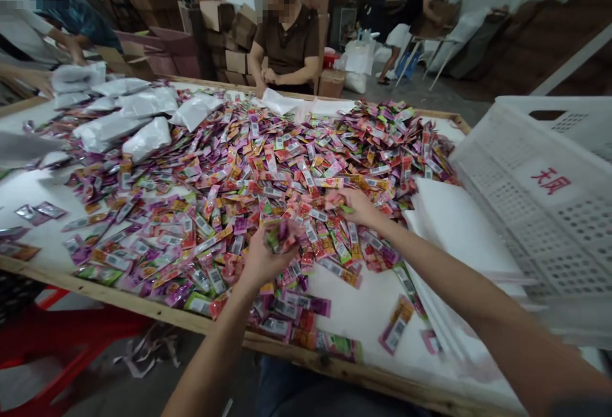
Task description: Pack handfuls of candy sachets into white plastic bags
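Small, colourful printed packets (282,168) lie in a broad heap over the white table top (363,321). My left hand (268,254) is closed round a bunch of these packets, which show green and purple between the fingers. My right hand (354,208) reaches into the heap further right, its fingers curled on a few packets, one with a green end. Several loose packets, such as an orange and pink packet (398,324), lie near the front edge. The right fingertips are partly hidden among the packets.
Filled white bags (148,104) lie on the heap at the left. To the right are stacked white bags (459,232) and a white perforated crate (545,194). A person (287,41) sits across the table; others are behind. A red stool (67,347) stands at lower left.
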`<action>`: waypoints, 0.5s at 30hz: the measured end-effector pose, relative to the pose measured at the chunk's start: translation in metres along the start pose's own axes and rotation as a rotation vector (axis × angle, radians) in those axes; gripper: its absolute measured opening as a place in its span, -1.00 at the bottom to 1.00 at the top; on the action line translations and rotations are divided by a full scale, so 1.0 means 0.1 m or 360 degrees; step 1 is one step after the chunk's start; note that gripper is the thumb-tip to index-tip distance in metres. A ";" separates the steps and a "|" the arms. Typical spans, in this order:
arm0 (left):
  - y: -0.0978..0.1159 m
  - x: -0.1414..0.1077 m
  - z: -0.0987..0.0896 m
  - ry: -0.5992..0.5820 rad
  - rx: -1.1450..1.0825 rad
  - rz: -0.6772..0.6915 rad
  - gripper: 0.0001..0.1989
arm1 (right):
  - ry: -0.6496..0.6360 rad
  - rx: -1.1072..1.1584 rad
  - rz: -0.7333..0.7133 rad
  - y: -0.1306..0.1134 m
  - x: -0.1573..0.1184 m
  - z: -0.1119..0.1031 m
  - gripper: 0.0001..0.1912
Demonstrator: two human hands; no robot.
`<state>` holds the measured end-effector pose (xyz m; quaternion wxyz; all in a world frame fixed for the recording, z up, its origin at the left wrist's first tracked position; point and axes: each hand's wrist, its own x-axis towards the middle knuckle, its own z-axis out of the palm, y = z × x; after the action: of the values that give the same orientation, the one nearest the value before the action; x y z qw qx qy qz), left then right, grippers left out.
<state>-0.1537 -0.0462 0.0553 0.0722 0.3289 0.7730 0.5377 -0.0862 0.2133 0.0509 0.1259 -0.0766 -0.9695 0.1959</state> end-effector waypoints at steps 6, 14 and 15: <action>0.15 0.03 0.36 -0.0456 0.0312 0.0187 -0.72 | 0.0089 -0.0068 0.0267 0.03 0.44 0.16 -0.71; -0.11 0.20 0.81 -0.0295 0.1454 0.0048 -0.79 | -0.0381 -0.0568 0.0292 -0.10 0.36 0.39 -0.61; -0.12 0.17 0.86 -0.0301 0.1501 0.0114 -0.77 | -0.0355 -0.0575 0.0307 -0.09 0.33 0.39 -0.62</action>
<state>-0.1319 0.0294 0.0138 -0.0335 0.3996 0.9108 0.0984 -0.1291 0.1971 0.0265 -0.0170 -0.1681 -0.9849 0.0375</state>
